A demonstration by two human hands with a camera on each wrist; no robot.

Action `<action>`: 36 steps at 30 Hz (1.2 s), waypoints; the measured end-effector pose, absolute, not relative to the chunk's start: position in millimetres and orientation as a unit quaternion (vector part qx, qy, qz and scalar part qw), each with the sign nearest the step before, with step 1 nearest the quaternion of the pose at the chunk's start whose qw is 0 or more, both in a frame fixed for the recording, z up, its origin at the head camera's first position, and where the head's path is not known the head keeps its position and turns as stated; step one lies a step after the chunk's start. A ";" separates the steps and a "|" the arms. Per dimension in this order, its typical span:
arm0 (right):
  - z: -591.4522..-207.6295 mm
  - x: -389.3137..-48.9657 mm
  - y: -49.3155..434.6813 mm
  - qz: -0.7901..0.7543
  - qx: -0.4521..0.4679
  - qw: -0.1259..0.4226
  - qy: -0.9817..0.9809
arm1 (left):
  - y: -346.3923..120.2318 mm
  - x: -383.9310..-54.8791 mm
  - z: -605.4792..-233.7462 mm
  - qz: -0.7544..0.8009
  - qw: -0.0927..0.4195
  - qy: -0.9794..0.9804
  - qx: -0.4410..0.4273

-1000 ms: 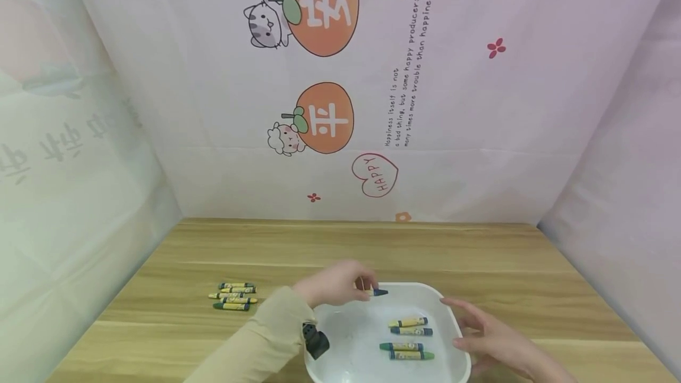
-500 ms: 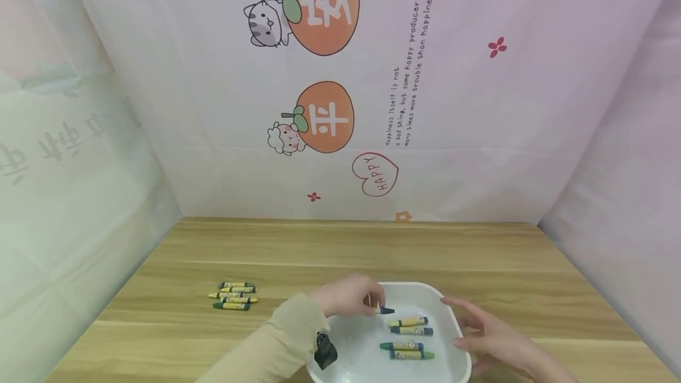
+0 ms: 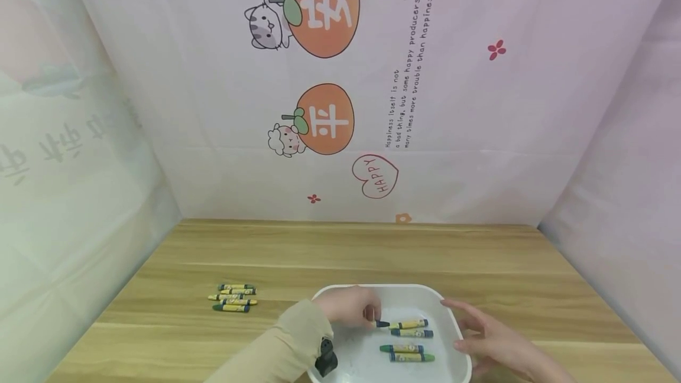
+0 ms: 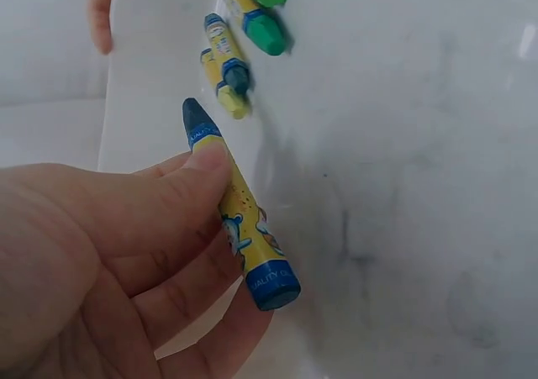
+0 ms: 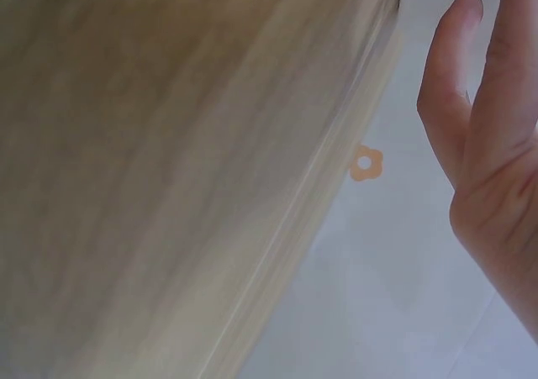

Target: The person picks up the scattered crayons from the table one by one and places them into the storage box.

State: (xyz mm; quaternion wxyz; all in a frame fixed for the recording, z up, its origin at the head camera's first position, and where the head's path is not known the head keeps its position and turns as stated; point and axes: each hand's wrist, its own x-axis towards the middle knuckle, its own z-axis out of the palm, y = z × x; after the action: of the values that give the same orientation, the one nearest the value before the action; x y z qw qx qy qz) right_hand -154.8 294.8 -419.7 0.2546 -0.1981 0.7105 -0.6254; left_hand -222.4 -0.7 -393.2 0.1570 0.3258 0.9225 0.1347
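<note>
My left hand [image 3: 353, 306] is inside the white tray [image 3: 463, 365] and pinches a dark blue crayon [image 4: 239, 207] between thumb and fingers. Its yellow wrapper shows in the left wrist view, with the dark tip pointing away. Right by that tip lie a yellow crayon [image 3: 412, 324] and a blue-green crayon [image 3: 415, 333]. Below them are a green crayon [image 3: 401, 349] and a lighter green crayon [image 3: 412, 357], side by side on the tray bottom. My right hand [image 3: 492, 338] rests at the tray's right rim, fingers extended and relaxed.
On the wooden table [image 3: 159, 336] at the left lies a row of several crayons [image 3: 233, 298]. A white printed cloth [image 3: 452, 182] stands behind the table, with more cloth at both sides.
My left hand has moved the dark blue crayon from the tray's far rim down and slightly right, next to the yellow crayon. The right hand has stayed at the rim.
</note>
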 end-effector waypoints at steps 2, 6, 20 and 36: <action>-419.7 -154.9 294.7 -0.625 -0.196 0.256 0.711 | -0.5 -222.3 -394.6 0.131 0.159 0.923 0.324; -419.1 -155.5 294.9 -0.621 -0.194 0.257 0.714 | -0.3 -221.3 -393.6 0.132 0.161 0.923 0.323; -416.6 -155.2 293.9 -0.620 -0.191 0.258 0.715 | -17.1 -220.7 -369.9 0.176 0.146 0.897 0.379; -416.5 -154.2 292.0 -0.616 -0.181 0.257 0.722 | -75.6 -211.4 -342.5 0.240 0.116 0.887 0.377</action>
State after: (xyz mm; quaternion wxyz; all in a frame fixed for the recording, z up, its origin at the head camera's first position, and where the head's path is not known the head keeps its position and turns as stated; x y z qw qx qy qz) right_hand -154.2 292.0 -416.5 0.2574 -0.1814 0.7219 -0.6162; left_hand -211.4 -75.6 -342.5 0.1160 0.3771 0.8869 0.2402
